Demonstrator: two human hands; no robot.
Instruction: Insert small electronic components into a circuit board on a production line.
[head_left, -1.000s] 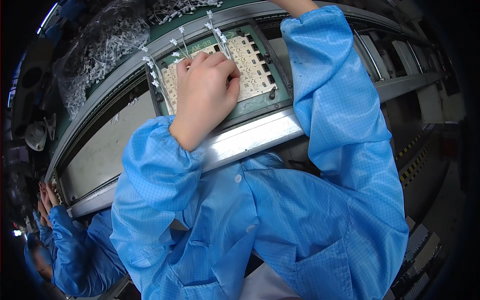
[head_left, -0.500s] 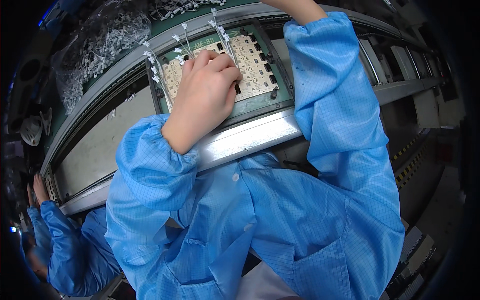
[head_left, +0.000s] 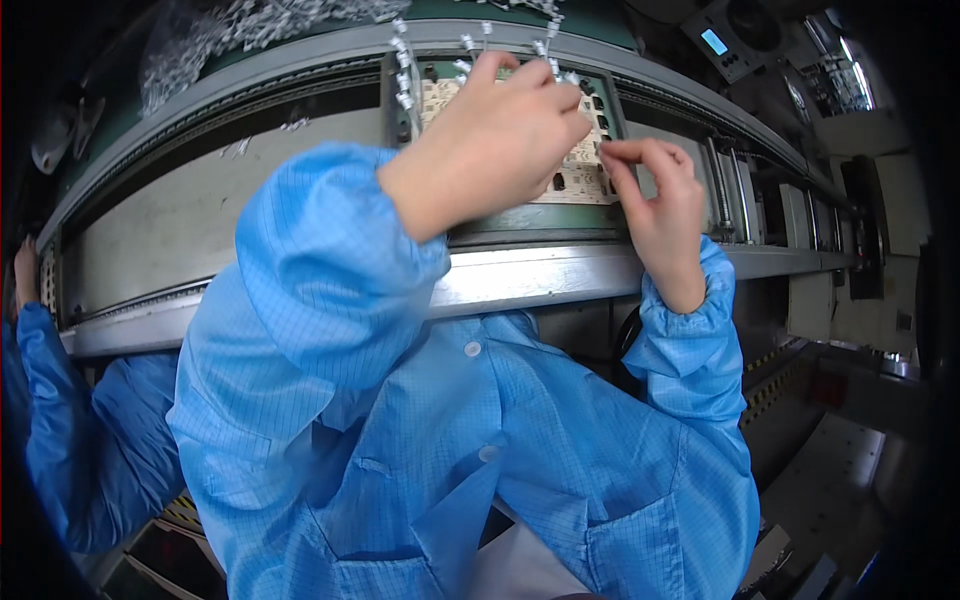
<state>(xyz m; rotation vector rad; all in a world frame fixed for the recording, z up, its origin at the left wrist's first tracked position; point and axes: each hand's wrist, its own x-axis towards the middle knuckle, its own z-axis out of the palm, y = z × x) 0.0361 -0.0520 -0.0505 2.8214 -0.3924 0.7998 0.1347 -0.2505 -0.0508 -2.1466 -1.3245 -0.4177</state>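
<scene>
A pale printed circuit board panel (head_left: 583,187) with black components along its right side lies in a green, dark-edged carrier (head_left: 520,217). White-plugged wire leads (head_left: 403,75) stand up along its left and far sides. My left hand (head_left: 500,135) is over the middle of the board, fingers bent down and closed; it hides whatever they may hold. At the board's right edge is my right hand (head_left: 660,195), thumb and forefinger pinched together by the black components. Anything between those fingertips is too small to make out.
A metal rail (head_left: 540,280) runs along the near side of the conveyor. Beyond the far rail lies a heap of white connector leads (head_left: 260,40) in a clear bag. A device with a lit screen (head_left: 714,41) stands far right. Another person's hand (head_left: 26,270) is at the far left.
My right hand has come down from beyond the carrier to the board's right edge. My left hand has lifted slightly and shifted right. The head view has turned, moving the whole scene.
</scene>
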